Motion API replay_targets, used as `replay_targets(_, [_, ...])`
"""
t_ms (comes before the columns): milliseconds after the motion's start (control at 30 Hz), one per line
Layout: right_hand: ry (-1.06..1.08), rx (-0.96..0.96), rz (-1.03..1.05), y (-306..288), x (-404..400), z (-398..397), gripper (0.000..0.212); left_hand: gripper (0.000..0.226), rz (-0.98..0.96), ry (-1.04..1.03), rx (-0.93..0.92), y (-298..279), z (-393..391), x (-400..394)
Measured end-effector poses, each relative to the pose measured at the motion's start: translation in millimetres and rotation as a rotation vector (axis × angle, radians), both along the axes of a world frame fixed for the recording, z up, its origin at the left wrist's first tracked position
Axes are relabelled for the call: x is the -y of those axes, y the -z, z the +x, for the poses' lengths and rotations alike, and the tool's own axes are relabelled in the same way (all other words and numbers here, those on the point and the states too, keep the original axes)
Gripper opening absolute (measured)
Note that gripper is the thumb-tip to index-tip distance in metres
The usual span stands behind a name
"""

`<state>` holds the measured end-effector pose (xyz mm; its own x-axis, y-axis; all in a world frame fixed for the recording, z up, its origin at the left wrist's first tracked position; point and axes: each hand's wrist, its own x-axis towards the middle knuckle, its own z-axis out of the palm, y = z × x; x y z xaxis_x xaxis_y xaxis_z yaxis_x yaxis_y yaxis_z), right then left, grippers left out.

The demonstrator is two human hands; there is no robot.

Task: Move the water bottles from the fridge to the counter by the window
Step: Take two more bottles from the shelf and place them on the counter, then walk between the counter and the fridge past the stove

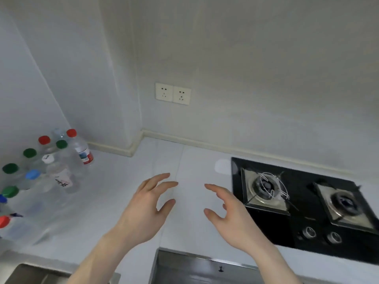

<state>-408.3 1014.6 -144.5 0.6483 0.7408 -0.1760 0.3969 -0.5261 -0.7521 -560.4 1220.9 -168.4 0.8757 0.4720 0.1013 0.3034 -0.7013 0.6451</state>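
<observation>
Several clear water bottles (pixel 61 173) with red, green, blue and white caps stand grouped on the white counter (pixel 123 181) at the left, near the wall. One red-capped bottle (pixel 81 147) with a red label is at the group's back right. My left hand (pixel 147 203) hovers over the counter's middle, fingers spread, holding nothing. My right hand (pixel 229 212) is beside it, palm turned inward, fingers apart and empty. Both hands are well to the right of the bottles. No fridge is in view.
A black two-burner gas hob (pixel 303 206) with two knobs is set into the counter at the right. Two wall sockets (pixel 173 93) sit above the corner. A steel sink edge (pixel 24 271) shows at the bottom left, a drawer front (pixel 205 267) below the counter.
</observation>
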Motion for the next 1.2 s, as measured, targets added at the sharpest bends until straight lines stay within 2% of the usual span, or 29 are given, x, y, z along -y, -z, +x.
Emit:
replay_targets(133, [0.224, 0.053, 0.054, -16, 81, 7, 0.059, 0.04, 0.014, 0.229, 0.078, -31, 52, 51])
replay_targets(267, [0.352, 0.088, 0.095, -31, 137, 9, 0.06, 0.041, 0.03, 0.36, 0.117, -47, 87, 96])
replay_targets(534, [0.66, 0.178, 0.148, -61, 320, -15, 0.058, 0.042, 0.089, 0.751, 0.213, -90, 155, 270])
replay_targets(901, [1.01, 0.345, 0.12, -82, 572, -57, 0.056, 0.042, 0.14, 1.1, 0.297, -127, 194, 541])
replay_targets(934, [1.018, 0.34, 0.121, -81, 578, -55, 0.056, 0.042, 0.141, 1.105, 0.295, -129, 193, 543])
replay_targets(968, [1.084, 0.356, 0.109, -82, 623, -69, 0.056, 0.041, 0.134, 1.169, 0.304, -130, 194, 595])
replay_targets(1201, [1.243, 0.402, 0.082, -94, 719, -100, 0.055, 0.04, 0.128, 1.339, 0.327, -139, 199, 708])
